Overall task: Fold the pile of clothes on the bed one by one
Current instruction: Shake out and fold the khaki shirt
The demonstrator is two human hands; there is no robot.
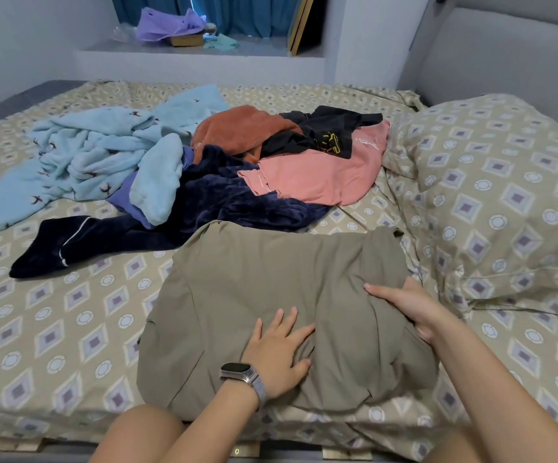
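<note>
khaki garment (270,279) lies spread on the bed's (53,329) near edge, stretching away from the person. left hand (279,352) presses flat on its near middle, fingers straight. right hand (411,305), nearer the right edge, grips a fold there. beyond lies the unfolded pile (237,162).

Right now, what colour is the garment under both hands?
Plain olive-khaki, no print: the garment lies under the left hand and right hand, shown in the head view.
</note>
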